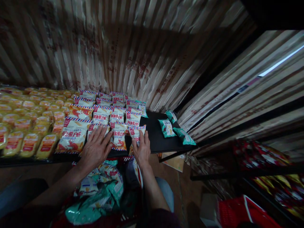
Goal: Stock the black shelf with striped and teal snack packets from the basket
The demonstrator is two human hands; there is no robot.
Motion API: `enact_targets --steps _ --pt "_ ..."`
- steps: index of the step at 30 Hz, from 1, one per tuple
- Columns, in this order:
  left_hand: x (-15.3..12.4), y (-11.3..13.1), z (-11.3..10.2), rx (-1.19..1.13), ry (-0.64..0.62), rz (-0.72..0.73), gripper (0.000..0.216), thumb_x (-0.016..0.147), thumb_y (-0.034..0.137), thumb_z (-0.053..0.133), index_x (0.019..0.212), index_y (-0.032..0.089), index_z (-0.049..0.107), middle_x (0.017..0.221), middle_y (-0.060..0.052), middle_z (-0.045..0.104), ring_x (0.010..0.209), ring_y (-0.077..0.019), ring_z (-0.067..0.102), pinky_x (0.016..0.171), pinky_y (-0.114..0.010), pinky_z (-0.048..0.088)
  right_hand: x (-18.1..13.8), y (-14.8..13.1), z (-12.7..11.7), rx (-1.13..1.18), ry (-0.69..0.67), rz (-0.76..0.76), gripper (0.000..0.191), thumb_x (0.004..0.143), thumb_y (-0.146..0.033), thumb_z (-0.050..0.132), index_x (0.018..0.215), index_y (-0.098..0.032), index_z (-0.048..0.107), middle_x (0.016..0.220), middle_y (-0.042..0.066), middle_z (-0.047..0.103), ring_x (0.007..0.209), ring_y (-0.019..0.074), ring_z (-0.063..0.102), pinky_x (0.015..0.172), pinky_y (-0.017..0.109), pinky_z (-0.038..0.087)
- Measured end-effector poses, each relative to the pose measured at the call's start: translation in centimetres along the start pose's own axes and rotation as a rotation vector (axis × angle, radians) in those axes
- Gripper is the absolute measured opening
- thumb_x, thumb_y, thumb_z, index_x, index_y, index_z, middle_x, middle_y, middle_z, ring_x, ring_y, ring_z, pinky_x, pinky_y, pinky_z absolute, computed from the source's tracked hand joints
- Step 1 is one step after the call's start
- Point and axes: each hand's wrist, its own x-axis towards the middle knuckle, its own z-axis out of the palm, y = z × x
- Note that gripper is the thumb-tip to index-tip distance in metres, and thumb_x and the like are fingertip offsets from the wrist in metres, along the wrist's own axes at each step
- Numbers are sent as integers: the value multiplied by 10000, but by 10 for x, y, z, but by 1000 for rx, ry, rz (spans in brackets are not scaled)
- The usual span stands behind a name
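Observation:
My left hand (97,147) lies with its fingers stretched and slightly spread over a white snack bag (91,129) in the front row. At the right end of that row, my right hand (142,150) rests its extended fingers on another snack bag (136,131), part of which its fingers cover. Between my hands stands a white and orange snack bag (118,136) with red lettering. A larger-looking bag of the same print (72,134) is left of my left hand. Several rows of these bags stand behind, on the black shelf (154,139).
Yellow packaged cakes (29,144) fill the shelf's left side. Green snack bags (167,128) lie toward its right end. Below my hands, a container holds more green bags (95,202). A red basket (237,212) is at lower right, under racks of red packets (258,155). Corrugated sheeting backs the shelf.

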Motion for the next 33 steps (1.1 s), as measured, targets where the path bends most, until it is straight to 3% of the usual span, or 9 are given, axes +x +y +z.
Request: enact_targets --steps 3,7,17,24,30,33 --pt "-2 4 3 15 -6 47 483 876 308 506 1329 142 495 1438 -178 431 1407 -319 256 1107 -522 302 0 2 6 60 11 36 541 932 -444 408 1377 -138 435 1450 190 388 1332 275 393 1024 424 416" --pt "-3 6 3 21 -25 71 488 867 304 511 1329 147 499 1437 -172 435 1405 -322 261 1101 -521 311 4 -5 9 107 81 50 565 935 -454 399 1381 -109 421 1460 197 370 1347 271 366 1027 421 411" --pt "-2 9 9 4 -67 110 496 875 334 496 1334 146 483 1477 -156 380 1412 -300 251 1121 -509 278 5 -10 7 21 -96 -24 535 960 -437 354 1415 -160 399 1511 164 295 1357 278 330 1054 439 359" --pt "1 8 0 12 -60 97 517 867 353 510 1339 146 475 1476 -161 379 1410 -304 256 1118 -511 286 -6 -10 7 -34 -43 10 592 956 -470 337 1448 -143 336 1531 169 253 1398 287 249 1049 463 340" --pt "1 5 1 11 -78 102 491 868 355 507 1311 145 509 1467 -161 394 1409 -304 257 1119 -516 285 -10 -9 11 -31 -104 23 567 968 -445 294 1460 -164 312 1528 165 264 1361 278 324 1022 444 364" --pt "1 6 3 34 -83 105 518 872 354 499 1338 125 480 1467 -179 386 1409 -305 257 1117 -514 285 -9 -9 11 -32 -98 21 568 966 -443 297 1458 -161 315 1532 160 257 1382 283 282 1044 456 338"
